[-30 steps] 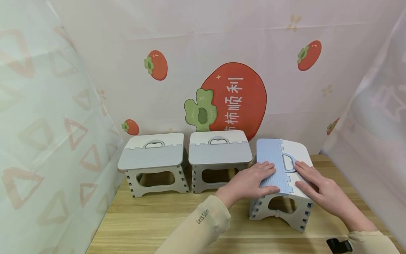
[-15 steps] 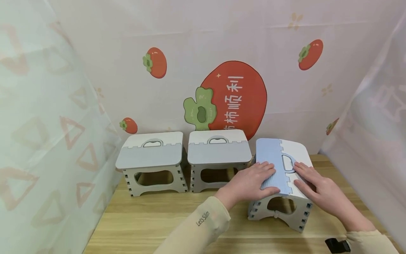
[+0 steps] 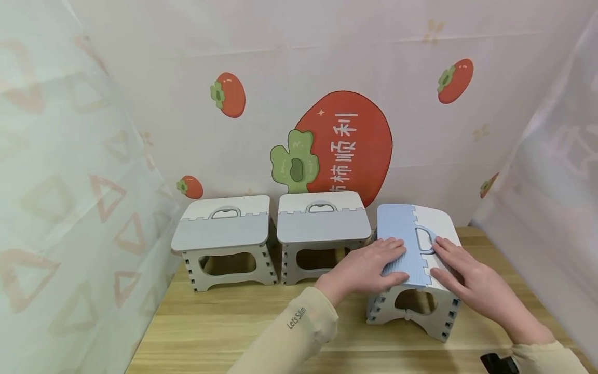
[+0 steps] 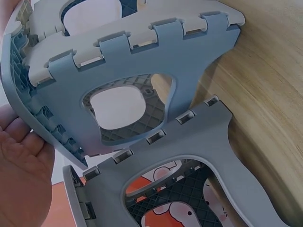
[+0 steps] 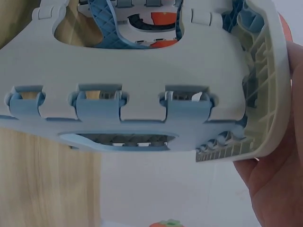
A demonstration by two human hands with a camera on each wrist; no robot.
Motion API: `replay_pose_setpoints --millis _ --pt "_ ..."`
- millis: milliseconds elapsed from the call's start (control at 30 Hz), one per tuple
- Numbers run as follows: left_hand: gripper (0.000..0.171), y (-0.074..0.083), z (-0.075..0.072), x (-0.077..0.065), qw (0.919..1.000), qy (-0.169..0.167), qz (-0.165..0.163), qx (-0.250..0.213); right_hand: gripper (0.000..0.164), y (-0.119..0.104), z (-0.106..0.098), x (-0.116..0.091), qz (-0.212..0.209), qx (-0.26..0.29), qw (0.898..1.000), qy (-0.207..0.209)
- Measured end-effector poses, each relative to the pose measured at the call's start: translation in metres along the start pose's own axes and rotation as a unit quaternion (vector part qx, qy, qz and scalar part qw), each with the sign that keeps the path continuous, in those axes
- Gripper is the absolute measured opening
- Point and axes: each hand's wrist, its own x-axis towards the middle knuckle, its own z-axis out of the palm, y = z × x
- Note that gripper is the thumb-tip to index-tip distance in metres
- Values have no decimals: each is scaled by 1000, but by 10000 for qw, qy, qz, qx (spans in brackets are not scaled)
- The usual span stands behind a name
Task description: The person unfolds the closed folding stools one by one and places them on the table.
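A folding step stool (image 3: 397,221) with a half blue, half white top stands unfolded on the wooden table at the right, turned endwise. My left hand (image 3: 366,267) lies with extended fingers on the blue half. On the white half rests my right hand (image 3: 472,278), its fingertips at the blue carry handle (image 3: 425,240). The left wrist view shows the blue hinged leg panel (image 4: 132,71) below the top, with the left hand's fingers along the edge. In the right wrist view, the white top's ribbed underside (image 5: 265,94) hides part of the right hand.
Two grey and white folding stools, a middle one (image 3: 323,226) and a left one (image 3: 224,231), stand unfolded side by side at the back. A persimmon-print cloth (image 3: 187,130) hangs behind them. More cloth closes off both sides of the wooden table (image 3: 210,327).
Both hands stay on the stool's top; the right thumb has shifted slightly left. The stools keep their places, and the head view has moved a little.
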Motion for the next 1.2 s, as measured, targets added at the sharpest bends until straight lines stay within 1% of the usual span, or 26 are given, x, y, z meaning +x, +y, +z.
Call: replay_pose_setpoints --millis 133,233,333,433,533,600,733,900,1033,1200 --pt "61 -3 -1 3 9998 169 46 -130 59 -6 2 0 -544 -174 9976 385" --pt "57 -5 -2 5 9994 273 17 -232 57 -12 3 0 -971 -173 9936 552" --pt "55 -6 -3 7 9990 286 -40 -329 57 -16 5 -1 -1326 -174 9889 647" --pt "55 -8 -3 9 9985 284 -57 -456 61 -18 8 -2 -1658 -188 9828 797" --pt "56 -9 -3 11 9980 272 -59 -560 55 -19 12 -2 -1955 -194 9754 1002" --pt "56 -10 -1 13 9982 236 -58 -544 53 -19 14 -2 -2064 -190 9718 1127" --pt "55 -11 0 14 9993 117 -23 -362 62 -20 16 -3 -2168 -156 9679 1258" --pt "53 -12 2 14 10000 37 45 -52 60 -17 15 -5 -2188 -72 9683 1201" --pt "53 -11 2 13 9994 23 198 278 60 -14 13 -8 -2184 12 9696 1106" --pt "56 -9 5 14 9968 8 387 702 57 -8 7 -11 -2226 201 9697 987"
